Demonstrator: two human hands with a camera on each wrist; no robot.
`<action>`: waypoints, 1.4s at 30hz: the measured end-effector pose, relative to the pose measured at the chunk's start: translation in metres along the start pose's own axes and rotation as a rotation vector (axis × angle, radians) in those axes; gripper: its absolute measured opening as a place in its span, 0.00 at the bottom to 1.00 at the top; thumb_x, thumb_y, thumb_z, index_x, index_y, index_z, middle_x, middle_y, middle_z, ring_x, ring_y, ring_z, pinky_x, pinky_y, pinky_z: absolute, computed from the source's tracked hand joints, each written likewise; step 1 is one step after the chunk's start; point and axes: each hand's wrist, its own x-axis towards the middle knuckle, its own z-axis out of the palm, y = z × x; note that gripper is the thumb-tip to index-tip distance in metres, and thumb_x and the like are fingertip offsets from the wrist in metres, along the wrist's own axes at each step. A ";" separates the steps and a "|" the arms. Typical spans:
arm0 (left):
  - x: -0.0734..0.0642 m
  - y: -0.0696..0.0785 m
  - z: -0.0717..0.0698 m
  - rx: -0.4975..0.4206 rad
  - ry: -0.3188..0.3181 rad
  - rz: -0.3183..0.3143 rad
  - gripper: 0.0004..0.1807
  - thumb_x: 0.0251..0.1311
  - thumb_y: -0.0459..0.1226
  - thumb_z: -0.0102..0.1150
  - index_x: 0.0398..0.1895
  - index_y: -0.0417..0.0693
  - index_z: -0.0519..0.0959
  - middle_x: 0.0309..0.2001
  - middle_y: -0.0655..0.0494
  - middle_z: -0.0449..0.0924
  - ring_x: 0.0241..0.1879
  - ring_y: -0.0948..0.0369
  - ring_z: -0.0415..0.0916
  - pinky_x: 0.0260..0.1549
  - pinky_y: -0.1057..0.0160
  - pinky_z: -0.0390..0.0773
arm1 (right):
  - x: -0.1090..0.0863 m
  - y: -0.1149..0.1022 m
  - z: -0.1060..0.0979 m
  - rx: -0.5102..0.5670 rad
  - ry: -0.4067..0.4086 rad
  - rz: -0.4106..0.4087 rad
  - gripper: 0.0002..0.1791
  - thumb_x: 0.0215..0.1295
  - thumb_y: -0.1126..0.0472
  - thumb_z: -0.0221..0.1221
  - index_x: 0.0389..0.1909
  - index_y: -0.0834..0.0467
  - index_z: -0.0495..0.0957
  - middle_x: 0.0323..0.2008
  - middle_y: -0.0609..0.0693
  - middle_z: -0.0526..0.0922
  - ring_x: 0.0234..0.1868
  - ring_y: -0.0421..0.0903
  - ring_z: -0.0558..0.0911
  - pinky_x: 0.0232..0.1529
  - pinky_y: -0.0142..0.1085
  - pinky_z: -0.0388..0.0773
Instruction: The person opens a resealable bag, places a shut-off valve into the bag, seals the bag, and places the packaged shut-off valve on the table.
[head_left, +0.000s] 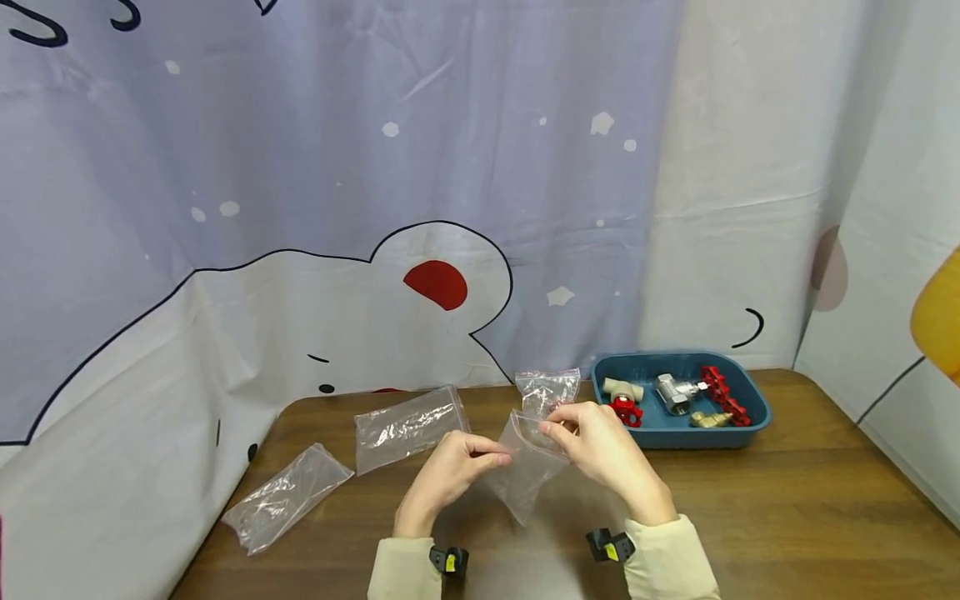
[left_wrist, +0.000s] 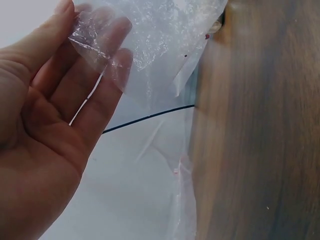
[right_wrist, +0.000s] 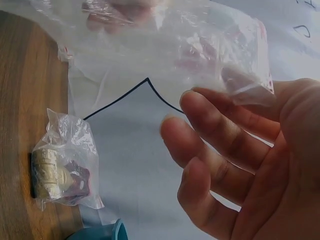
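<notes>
Left hand (head_left: 448, 471): its grip pinches the left edge of the held bag between thumb and fingers; in the left wrist view, clear film overlaps the fingertips at the upper left.
Right hand (head_left: 603, 442): its grip pinches the bag's right side near the mouth; in the right wrist view the other fingers are loosely bent, apart from each other.
Held bag (head_left: 525, 479): clear plastic, hanging between both hands at the lower centre of the head view, one corner pointing down.
Filled bag (head_left: 547, 385): just behind, right of centre; the right wrist view shows a brass-coloured fitting (right_wrist: 47, 175) with a dark red handle (right_wrist: 78, 182) inside.
Flat bags: one clear bag (head_left: 408, 429) left of centre, another (head_left: 288, 497) at the lower left.
Blue tray (head_left: 690, 439): right of centre, carrying a cream valve (head_left: 622, 389) with a red handwheel (head_left: 626, 412), a silver valve (head_left: 675, 396), a brass fitting (head_left: 708, 420) and red handwheels (head_left: 716, 385) along its right side.
Worktop (head_left: 825, 475): brown wood grain across the bottom.
Curtain (head_left: 337, 125): printed, filling the upper frame.
</notes>
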 end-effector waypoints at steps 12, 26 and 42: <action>0.002 -0.002 0.002 0.002 0.099 0.022 0.10 0.60 0.44 0.66 0.37 0.49 0.89 0.37 0.60 0.87 0.39 0.65 0.82 0.40 0.64 0.78 | 0.000 0.015 -0.008 0.026 0.023 0.069 0.14 0.70 0.50 0.58 0.44 0.55 0.85 0.35 0.45 0.84 0.33 0.39 0.79 0.38 0.40 0.75; 0.007 0.001 0.007 0.011 0.092 0.026 0.10 0.60 0.45 0.66 0.38 0.51 0.89 0.39 0.61 0.86 0.40 0.65 0.82 0.41 0.65 0.78 | -0.013 0.055 -0.047 -0.010 0.011 0.153 0.21 0.73 0.46 0.54 0.51 0.58 0.81 0.42 0.50 0.83 0.43 0.48 0.80 0.44 0.47 0.75; 0.002 -0.001 0.002 0.045 0.108 0.015 0.10 0.61 0.45 0.65 0.38 0.50 0.89 0.39 0.60 0.86 0.40 0.66 0.81 0.39 0.65 0.79 | -0.018 0.089 -0.090 -0.136 -0.095 0.183 0.20 0.73 0.48 0.54 0.50 0.60 0.80 0.48 0.59 0.82 0.49 0.58 0.80 0.44 0.52 0.76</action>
